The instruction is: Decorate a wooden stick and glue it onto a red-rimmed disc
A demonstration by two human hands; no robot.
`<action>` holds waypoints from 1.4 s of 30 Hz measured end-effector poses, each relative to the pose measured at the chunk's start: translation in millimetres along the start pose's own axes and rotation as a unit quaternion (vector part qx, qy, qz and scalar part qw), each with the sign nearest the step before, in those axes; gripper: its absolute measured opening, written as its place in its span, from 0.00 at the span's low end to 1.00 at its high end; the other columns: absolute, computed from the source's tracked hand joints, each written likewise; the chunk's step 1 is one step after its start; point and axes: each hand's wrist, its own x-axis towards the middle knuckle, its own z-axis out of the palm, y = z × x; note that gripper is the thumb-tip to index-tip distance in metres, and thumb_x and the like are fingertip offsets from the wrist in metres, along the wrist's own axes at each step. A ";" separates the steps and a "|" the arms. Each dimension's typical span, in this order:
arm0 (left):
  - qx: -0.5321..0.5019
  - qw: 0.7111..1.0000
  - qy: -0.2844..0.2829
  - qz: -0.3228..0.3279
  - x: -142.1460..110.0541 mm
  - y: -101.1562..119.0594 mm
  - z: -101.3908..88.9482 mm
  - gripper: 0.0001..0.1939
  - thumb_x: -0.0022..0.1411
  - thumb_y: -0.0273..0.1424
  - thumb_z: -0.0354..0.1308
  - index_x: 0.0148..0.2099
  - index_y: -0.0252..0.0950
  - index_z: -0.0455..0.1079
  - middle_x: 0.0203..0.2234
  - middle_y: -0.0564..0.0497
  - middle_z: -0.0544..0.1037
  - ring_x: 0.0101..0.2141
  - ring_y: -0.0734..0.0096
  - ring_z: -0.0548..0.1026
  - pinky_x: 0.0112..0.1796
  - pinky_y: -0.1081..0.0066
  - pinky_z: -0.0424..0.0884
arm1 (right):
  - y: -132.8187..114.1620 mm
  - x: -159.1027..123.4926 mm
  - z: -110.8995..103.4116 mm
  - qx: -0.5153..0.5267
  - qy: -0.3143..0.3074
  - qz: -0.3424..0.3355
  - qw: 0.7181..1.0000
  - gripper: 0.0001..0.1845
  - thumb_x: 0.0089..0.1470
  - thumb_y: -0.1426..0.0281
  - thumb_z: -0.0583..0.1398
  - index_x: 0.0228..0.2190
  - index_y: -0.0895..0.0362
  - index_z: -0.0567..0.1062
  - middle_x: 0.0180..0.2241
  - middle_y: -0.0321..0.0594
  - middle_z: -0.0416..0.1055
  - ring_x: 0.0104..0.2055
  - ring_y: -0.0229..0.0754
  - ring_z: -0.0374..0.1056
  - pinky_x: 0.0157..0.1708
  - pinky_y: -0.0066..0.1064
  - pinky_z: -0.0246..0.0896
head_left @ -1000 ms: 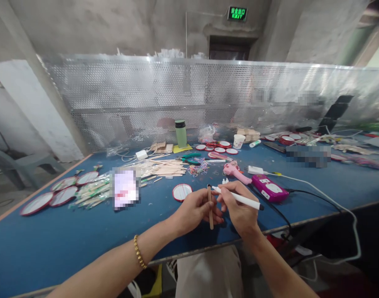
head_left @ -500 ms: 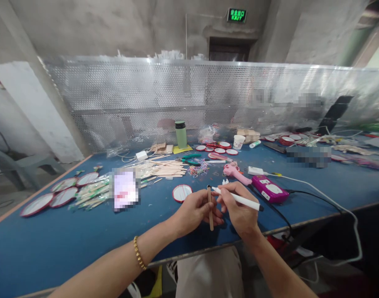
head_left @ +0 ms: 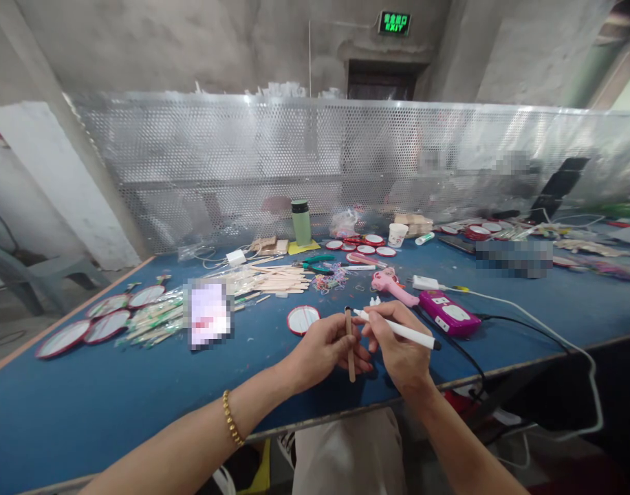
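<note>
Between the thumb and fingers of my left hand (head_left: 328, 347) is a flat wooden craft stick (head_left: 351, 364), held nearly upright over the table's front edge. Its top end looks dark. My right hand (head_left: 402, 347) grips a white marker pen (head_left: 410, 334) with a black end pointing right; its tip is close to the stick's top, and I cannot tell whether they touch. Just behind my left hand lies a round, red-rimmed white disc (head_left: 300, 320). Small white pieces (head_left: 375, 301) sit beyond my right hand.
Wooden sticks (head_left: 281, 280), colourful rubber bands (head_left: 331, 278) and green-handled pliers (head_left: 315, 262) lie mid-table. A pink tool (head_left: 392, 285) and a purple box (head_left: 448, 315) with cables stand right. A green bottle (head_left: 301, 223) and paper cup (head_left: 397, 235) are behind. More discs (head_left: 106, 327) lie left.
Almost nothing differs. The marker and my right hand have shifted very slightly to the right, while the stick stays in my left hand.
</note>
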 end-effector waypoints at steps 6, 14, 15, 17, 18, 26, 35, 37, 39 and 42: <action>0.006 1.000 0.003 0.000 -0.2 -0.7 -1.4 0.25 0.56 0.45 0.64 0.50 0.35 0.66 0.29 0.49 0.78 0.31 0.61 0.80 0.34 0.64 0.75 | 2.7 -0.5 -0.4 -0.009 -0.010 0.006 1.000 0.09 0.55 0.66 0.59 0.27 0.56 0.77 0.19 0.33 0.71 0.14 0.32 0.63 0.15 0.24 0.60; 0.006 1.000 0.006 0.003 -0.7 2.4 1.1 0.26 0.54 0.47 0.65 0.46 0.35 0.67 0.28 0.50 0.78 0.30 0.63 0.80 0.34 0.64 0.75 | 1.5 -0.5 -0.1 -0.004 0.002 0.006 1.000 0.09 0.55 0.67 0.59 0.26 0.56 0.76 0.19 0.33 0.72 0.14 0.32 0.63 0.14 0.24 0.59; 0.004 1.000 0.004 0.005 -0.7 2.5 1.1 0.25 0.54 0.47 0.65 0.46 0.35 0.67 0.28 0.50 0.77 0.30 0.63 0.80 0.34 0.64 0.75 | 0.8 -0.5 0.0 0.001 0.005 0.006 1.000 0.09 0.56 0.67 0.59 0.26 0.56 0.76 0.19 0.33 0.72 0.13 0.32 0.63 0.14 0.24 0.59; 0.001 1.000 0.001 0.005 -0.7 2.7 1.1 0.24 0.54 0.47 0.66 0.45 0.36 0.67 0.27 0.50 0.77 0.29 0.63 0.80 0.34 0.64 0.76 | -0.7 -0.3 0.4 0.007 0.008 0.007 1.000 0.09 0.55 0.67 0.59 0.26 0.56 0.76 0.19 0.33 0.71 0.13 0.32 0.62 0.13 0.24 0.59; 0.001 1.000 0.002 0.004 -0.7 2.7 1.1 0.24 0.54 0.47 0.66 0.45 0.36 0.67 0.27 0.51 0.77 0.29 0.63 0.80 0.34 0.64 0.76 | -1.2 -0.1 0.5 0.008 0.008 0.007 1.000 0.09 0.55 0.67 0.59 0.26 0.56 0.76 0.19 0.32 0.71 0.13 0.32 0.62 0.13 0.24 0.59; 0.004 1.000 0.008 -0.002 -0.1 4.2 2.1 0.24 0.53 0.46 0.66 0.45 0.36 0.66 0.27 0.51 0.78 0.27 0.65 0.79 0.33 0.65 0.76 | 1.3 -0.7 -0.9 -0.004 -0.009 -0.009 1.000 0.08 0.55 0.68 0.59 0.27 0.55 0.76 0.19 0.32 0.71 0.14 0.33 0.63 0.15 0.25 0.61; 0.010 1.000 0.002 0.001 -1.1 6.2 2.5 0.23 0.53 0.47 0.66 0.40 0.36 0.65 0.27 0.51 0.77 0.26 0.67 0.78 0.33 0.65 0.75 | 1.5 -1.8 -1.5 -0.015 -0.024 -0.012 1.000 0.07 0.55 0.68 0.59 0.28 0.55 0.77 0.19 0.33 0.72 0.14 0.33 0.63 0.16 0.26 0.62; 0.012 1.000 0.001 0.002 -0.8 5.9 2.4 0.24 0.53 0.48 0.66 0.40 0.36 0.65 0.28 0.51 0.77 0.26 0.67 0.78 0.33 0.65 0.75 | 1.7 -1.9 -1.4 -0.019 -0.024 -0.012 0.999 0.07 0.55 0.68 0.59 0.28 0.55 0.77 0.19 0.33 0.73 0.15 0.34 0.64 0.17 0.26 0.62; 0.012 1.000 0.003 0.003 -0.3 5.2 2.4 0.25 0.52 0.49 0.66 0.40 0.35 0.65 0.28 0.51 0.77 0.26 0.67 0.78 0.33 0.65 0.75 | 2.3 -1.9 -1.3 -0.022 -0.023 -0.015 0.999 0.07 0.55 0.68 0.60 0.28 0.55 0.77 0.20 0.33 0.73 0.16 0.34 0.64 0.17 0.27 0.62; 0.013 1.000 0.008 0.003 0.2 3.8 2.3 0.26 0.50 0.50 0.66 0.39 0.35 0.64 0.28 0.51 0.77 0.26 0.66 0.78 0.33 0.64 0.76 | 3.6 -1.6 -1.6 -0.024 -0.027 -0.021 0.999 0.07 0.55 0.69 0.60 0.28 0.55 0.77 0.20 0.34 0.73 0.17 0.35 0.66 0.18 0.27 0.62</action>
